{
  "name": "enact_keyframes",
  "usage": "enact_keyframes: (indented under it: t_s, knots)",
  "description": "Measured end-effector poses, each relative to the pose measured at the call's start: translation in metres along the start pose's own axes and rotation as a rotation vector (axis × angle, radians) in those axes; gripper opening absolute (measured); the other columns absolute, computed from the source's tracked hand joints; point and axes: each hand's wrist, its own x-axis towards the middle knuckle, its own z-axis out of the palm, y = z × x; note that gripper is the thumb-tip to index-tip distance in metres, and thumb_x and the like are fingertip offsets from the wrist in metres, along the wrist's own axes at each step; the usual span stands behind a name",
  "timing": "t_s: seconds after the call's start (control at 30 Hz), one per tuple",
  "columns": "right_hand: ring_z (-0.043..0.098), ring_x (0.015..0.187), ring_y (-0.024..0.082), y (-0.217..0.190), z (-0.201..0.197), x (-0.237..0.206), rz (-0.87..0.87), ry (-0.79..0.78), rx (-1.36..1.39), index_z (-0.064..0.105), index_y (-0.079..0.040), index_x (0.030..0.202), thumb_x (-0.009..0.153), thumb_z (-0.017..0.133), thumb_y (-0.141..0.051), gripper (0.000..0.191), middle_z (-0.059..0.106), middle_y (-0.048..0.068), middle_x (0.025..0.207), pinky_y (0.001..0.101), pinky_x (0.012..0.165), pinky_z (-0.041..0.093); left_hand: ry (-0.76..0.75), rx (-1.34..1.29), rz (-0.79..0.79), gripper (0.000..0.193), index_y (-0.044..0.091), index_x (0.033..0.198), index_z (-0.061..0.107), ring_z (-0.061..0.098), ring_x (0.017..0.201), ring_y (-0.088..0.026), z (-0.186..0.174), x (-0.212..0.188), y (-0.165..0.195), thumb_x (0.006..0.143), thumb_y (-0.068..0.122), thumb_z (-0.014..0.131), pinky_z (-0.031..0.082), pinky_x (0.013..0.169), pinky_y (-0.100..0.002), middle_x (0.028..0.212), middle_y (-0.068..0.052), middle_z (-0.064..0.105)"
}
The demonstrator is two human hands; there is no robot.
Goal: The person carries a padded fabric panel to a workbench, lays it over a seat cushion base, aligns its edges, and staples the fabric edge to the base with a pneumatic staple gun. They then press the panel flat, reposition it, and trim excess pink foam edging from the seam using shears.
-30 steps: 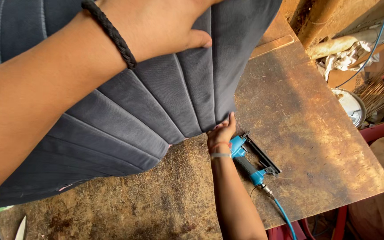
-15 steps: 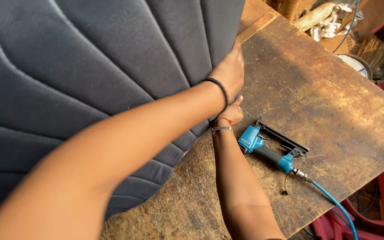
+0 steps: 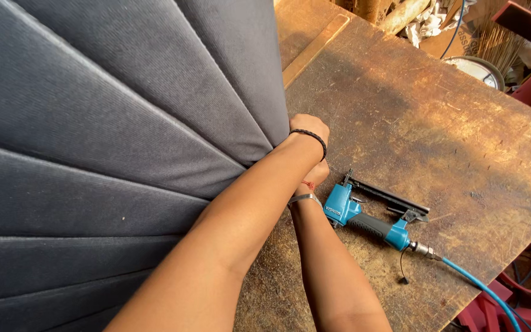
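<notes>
The left hand (image 3: 307, 132) is closed on the lower edge of the grey fluted upholstered panel (image 3: 112, 141), the right hand (image 3: 316, 175) sits mostly hidden beneath it, its grip unclear, and the blue pneumatic stapler (image 3: 373, 215) lies just right of the right wrist, its long axis pointing away rightward.

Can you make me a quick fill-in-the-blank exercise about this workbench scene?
1. Both hands grip the edge of a dark grey, channel-stitched ____ panel.
2. The stapler lying on the wooden workbench is ____ in colour.
3. The left hand wears a ____ braided band at its wrist.

Missing words: upholstered; blue; black
</notes>
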Motion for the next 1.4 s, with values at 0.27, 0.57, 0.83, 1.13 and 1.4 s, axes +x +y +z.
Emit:
enact_keyframes:
  t_s: [0.27, 0.57, 0.83, 1.13, 1.4]
  knots:
    - [0.073, 0.096, 0.018, -0.027, 0.005, 0.0, 0.103, 0.033, 0.171, 0.074, 0.002, 0.108, 0.093, 0.067, -0.013, 0.023, 0.078, 0.011, 0.106, 0.0359, 0.082, 0.06, -0.149, -0.005, 0.005, 0.037, 0.016, 0.13, 0.071, 0.064, 0.126, -0.029, -0.001, 0.008, -0.001, 0.094, 0.027, 0.069, 0.055, 0.098, -0.045, 0.137, -0.009, 0.066]
    - [0.072, 0.092, 0.017, -0.01, -0.002, 0.013, 0.128, 0.027, 0.191, 0.075, 0.009, 0.105, 0.096, 0.063, -0.01, 0.024, 0.078, 0.012, 0.101, 0.0365, 0.079, 0.059, -0.173, 0.024, 0.011, 0.039, 0.013, 0.128, 0.073, 0.066, 0.123, -0.03, 0.013, 0.017, 0.0, 0.091, 0.027, 0.072, 0.057, 0.097, -0.044, 0.134, -0.012, 0.068]
    - [0.069, 0.083, 0.024, -0.062, -0.116, -0.035, -0.085, -0.372, -0.484, 0.067, -0.005, 0.093, 0.088, 0.077, -0.024, 0.022, 0.068, 0.012, 0.094, 0.0351, 0.078, 0.057, -0.084, -0.125, -0.113, 0.033, 0.011, 0.124, 0.074, 0.066, 0.123, -0.034, 0.012, 0.007, -0.004, 0.092, 0.017, 0.068, 0.056, 0.098, -0.045, 0.133, -0.016, 0.068]
    - [0.066, 0.11, 0.034, -0.11, -0.207, -0.055, -0.441, -0.408, -1.391, 0.044, -0.006, 0.149, 0.071, 0.08, -0.021, 0.087, 0.07, 0.015, 0.116, 0.0449, 0.1, 0.047, -0.103, -0.28, -0.266, 0.031, 0.008, 0.123, 0.073, 0.066, 0.121, -0.037, 0.011, 0.009, -0.005, 0.096, 0.02, 0.066, 0.057, 0.095, -0.049, 0.133, -0.018, 0.067]
    - [0.063, 0.063, 0.023, -0.096, -0.174, -0.078, 0.421, -0.494, -0.434, 0.061, 0.004, 0.109, 0.089, 0.079, -0.022, 0.038, 0.066, 0.011, 0.079, 0.0389, 0.058, 0.051, -0.158, -0.288, -0.356, 0.024, 0.008, 0.108, 0.078, 0.075, 0.099, -0.022, 0.008, 0.011, -0.008, 0.097, 0.026, 0.066, 0.056, 0.086, -0.04, 0.096, -0.006, 0.08]
